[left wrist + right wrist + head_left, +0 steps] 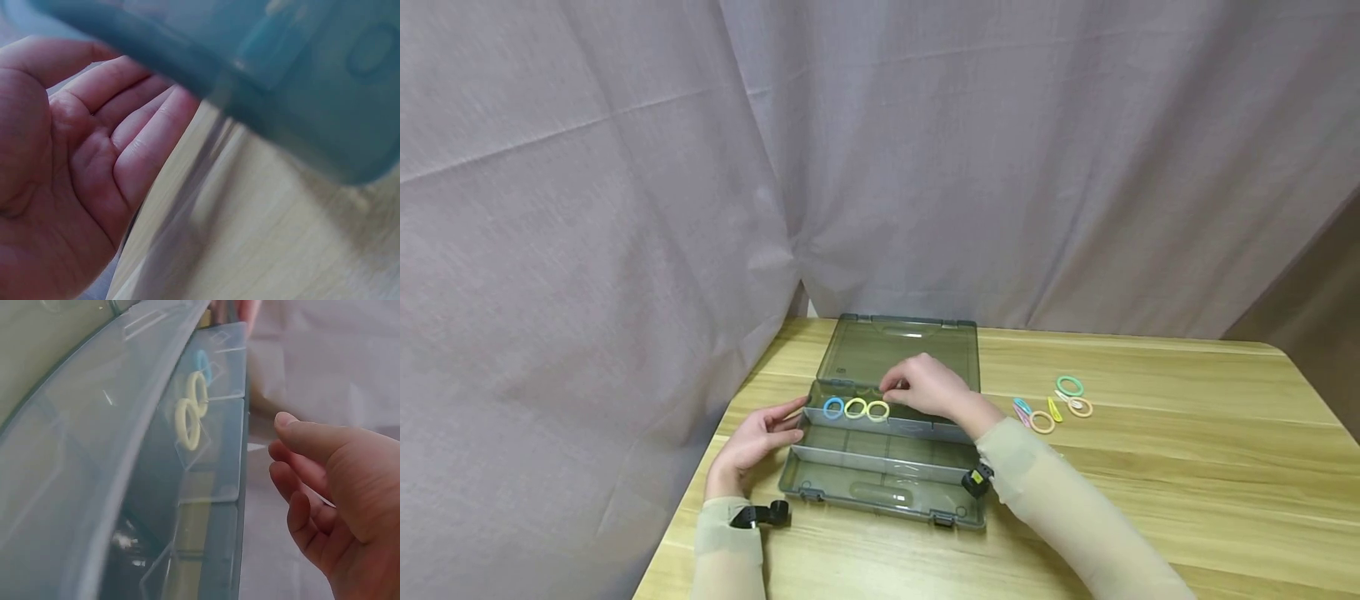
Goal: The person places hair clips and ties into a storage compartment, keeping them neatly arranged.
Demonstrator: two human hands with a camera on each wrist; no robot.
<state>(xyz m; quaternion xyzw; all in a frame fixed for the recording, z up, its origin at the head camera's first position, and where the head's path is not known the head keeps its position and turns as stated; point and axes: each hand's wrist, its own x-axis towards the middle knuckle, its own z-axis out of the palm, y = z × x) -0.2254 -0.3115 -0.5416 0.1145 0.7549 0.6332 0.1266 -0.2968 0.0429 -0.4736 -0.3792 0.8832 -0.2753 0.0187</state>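
A translucent grey-green plastic organizer box (880,496) lies on the table with its lid (902,350) folded back. In its back compartment a blue ring (833,407) and two yellow rings (855,407) stand in a row against the divider. My left hand (758,442) rests at the box's left wall, its fingers along the side; the left wrist view shows the fingertips hidden behind the edge. Over the back compartment, to the right of the rings, hovers my right hand (931,387). In the right wrist view its fingers (303,440) are loosely bent with nothing between them.
Right of the box on the wooden table (1187,467) lie a green ring (1070,386), two orange rings (1042,422) and several small hair clips (1055,409) in yellow, white, pink and blue. A grey curtain (925,167) hangs behind and to the left.
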